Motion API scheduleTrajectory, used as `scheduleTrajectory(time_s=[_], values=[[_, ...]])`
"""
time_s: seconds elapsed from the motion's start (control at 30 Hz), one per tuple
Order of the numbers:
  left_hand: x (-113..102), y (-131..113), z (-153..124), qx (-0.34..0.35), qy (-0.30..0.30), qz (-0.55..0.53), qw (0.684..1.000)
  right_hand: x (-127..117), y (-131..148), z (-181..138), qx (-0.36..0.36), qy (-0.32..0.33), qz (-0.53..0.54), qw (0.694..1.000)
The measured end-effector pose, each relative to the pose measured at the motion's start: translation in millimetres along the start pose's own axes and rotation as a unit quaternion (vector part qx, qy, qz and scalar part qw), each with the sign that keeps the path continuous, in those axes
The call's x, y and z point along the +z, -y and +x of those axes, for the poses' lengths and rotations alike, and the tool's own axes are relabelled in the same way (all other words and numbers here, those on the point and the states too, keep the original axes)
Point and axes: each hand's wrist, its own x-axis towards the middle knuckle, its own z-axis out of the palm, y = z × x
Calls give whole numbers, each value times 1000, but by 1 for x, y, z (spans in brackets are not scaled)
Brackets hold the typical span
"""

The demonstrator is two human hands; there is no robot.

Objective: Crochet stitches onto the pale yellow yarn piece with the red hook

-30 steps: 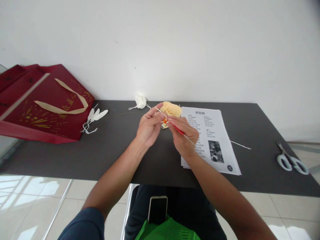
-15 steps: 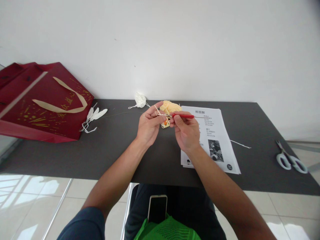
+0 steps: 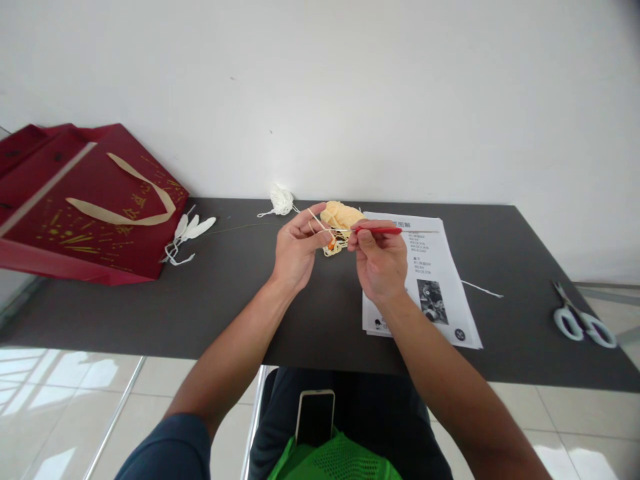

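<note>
Above the middle of the dark table, my left hand [image 3: 297, 253] pinches cream yarn, with a strand stretched up over its raised index finger. My right hand [image 3: 381, 263] is closed around the red handle of a crochet hook [image 3: 385, 230]. The hook's thin metal shaft points left to the yarn at my left fingertips. Behind my hands lies a pale yellow yarn ball [image 3: 341, 215]. Loose yellow yarn loops [image 3: 334, 249] with a small orange spot lie below it, between the hands. Whether a stitch sits on the hook is too small to tell.
Printed sheets [image 3: 440, 267] lie under and beside my right hand. A white yarn ball [image 3: 281, 199] rests by the wall, with white crocheted pieces [image 3: 193, 229] by a red paper bag [image 3: 95, 207] at left. Scissors [image 3: 583, 321] lie far right; a phone [image 3: 315, 417] is on my lap.
My right hand has moved a little to the right with the crochet hook, away from my left hand, so more of the metal shaft shows. My left hand has barely moved.
</note>
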Motion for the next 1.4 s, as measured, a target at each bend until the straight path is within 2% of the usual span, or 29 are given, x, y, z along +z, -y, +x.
scheduleTrajectory(time_s=[0.2, 0.37, 0.77, 1.03, 1.4], values=[[0, -3, 0, -3, -18, 37, 999, -3, -1, -2, -51, 20, -41, 998], [-2, -5, 1, -3, -23, 65, 998, -4, 2, -4, -46, 16, -99, 994], [-9, -13, 4, -12, 53, 154, 987, -8, 1, 0, -8, 18, -97, 995], [-10, -11, 4, 67, 70, 285, 954, -10, 0, 2, -1, -7, -98, 995], [-11, -13, 6, -29, 72, 148, 986, -9, 4, 2, 12, 34, -80, 996]])
